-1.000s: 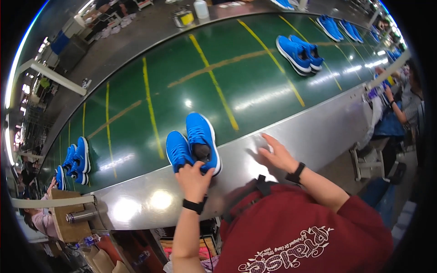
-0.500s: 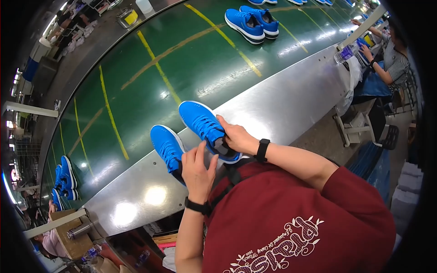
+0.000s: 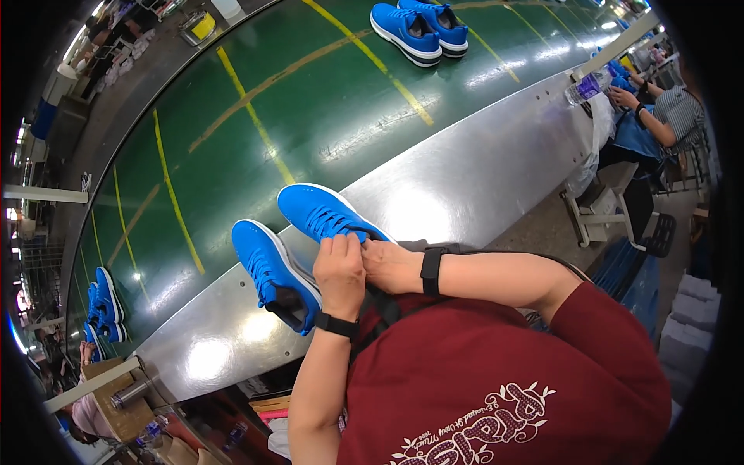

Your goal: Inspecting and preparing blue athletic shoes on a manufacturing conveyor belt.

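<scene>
Two blue sneakers with white soles lie at the edge of the steel ledge, toes reaching over the green belt. At the collar and lace top of the right-hand sneaker (image 3: 314,208), my two hands meet. My left hand (image 3: 339,273) has its fingers bent and pressed onto the tongue area. Closed beside it, my right hand (image 3: 390,266) grips the same spot. The fingers hide the shoe's opening, and whether they pinch laces or tongue cannot be made out. Untouched to the left, the other sneaker (image 3: 271,271) shows its dark lining.
A steel ledge (image 3: 480,182) runs along the green conveyor belt (image 3: 225,163) with yellow lines. Blue sneaker pairs sit farther up the belt (image 3: 411,35) and at far left (image 3: 105,306). A plastic bottle (image 3: 589,85) and a co-worker (image 3: 666,116) are at right.
My hands have come together at the right-hand sneaker's collar, and the left hand's fingers have closed onto it. Both near sneakers appear farther left in the view.
</scene>
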The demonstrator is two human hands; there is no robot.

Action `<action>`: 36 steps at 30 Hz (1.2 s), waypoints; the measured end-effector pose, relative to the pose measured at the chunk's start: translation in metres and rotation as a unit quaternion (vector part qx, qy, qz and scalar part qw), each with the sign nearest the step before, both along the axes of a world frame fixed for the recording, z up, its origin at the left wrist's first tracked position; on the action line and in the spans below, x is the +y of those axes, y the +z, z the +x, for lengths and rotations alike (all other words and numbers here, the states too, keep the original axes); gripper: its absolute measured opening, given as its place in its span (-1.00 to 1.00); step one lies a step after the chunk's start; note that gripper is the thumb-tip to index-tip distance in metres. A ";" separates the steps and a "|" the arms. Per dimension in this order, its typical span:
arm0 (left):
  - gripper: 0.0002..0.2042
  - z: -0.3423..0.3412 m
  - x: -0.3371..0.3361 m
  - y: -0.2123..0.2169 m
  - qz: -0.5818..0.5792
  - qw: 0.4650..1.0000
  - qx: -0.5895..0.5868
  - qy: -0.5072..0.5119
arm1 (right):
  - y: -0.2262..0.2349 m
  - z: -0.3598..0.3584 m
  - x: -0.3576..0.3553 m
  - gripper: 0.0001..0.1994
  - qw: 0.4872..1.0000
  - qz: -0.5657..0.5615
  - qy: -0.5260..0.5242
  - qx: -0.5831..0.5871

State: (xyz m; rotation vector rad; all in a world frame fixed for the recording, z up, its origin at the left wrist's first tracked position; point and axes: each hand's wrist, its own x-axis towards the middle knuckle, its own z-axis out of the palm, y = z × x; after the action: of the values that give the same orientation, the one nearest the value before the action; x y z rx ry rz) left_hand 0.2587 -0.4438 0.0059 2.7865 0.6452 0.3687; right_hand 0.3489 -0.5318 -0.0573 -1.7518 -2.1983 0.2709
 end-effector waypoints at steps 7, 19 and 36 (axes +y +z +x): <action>-0.96 0.022 -0.014 0.003 0.099 0.987 0.095 -0.087 | -0.050 -0.033 -0.001 -0.74 0.994 0.001 -0.040 0.103; -0.58 -0.017 -0.003 0.005 -0.116 0.991 -0.057 0.027 | 0.041 -0.023 -0.006 -0.87 0.976 -0.185 0.018 0.112; -0.20 -0.036 -0.007 -0.049 -0.341 0.925 -0.030 0.166 | 0.042 0.033 -0.004 -0.63 0.837 -0.036 -0.297 0.459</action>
State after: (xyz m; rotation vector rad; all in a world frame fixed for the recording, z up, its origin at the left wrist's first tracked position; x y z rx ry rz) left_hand 0.2224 -0.4504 -0.0429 1.9996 1.0068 0.2294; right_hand 0.3820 -0.5357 -0.0154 -1.7064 -0.9351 0.8290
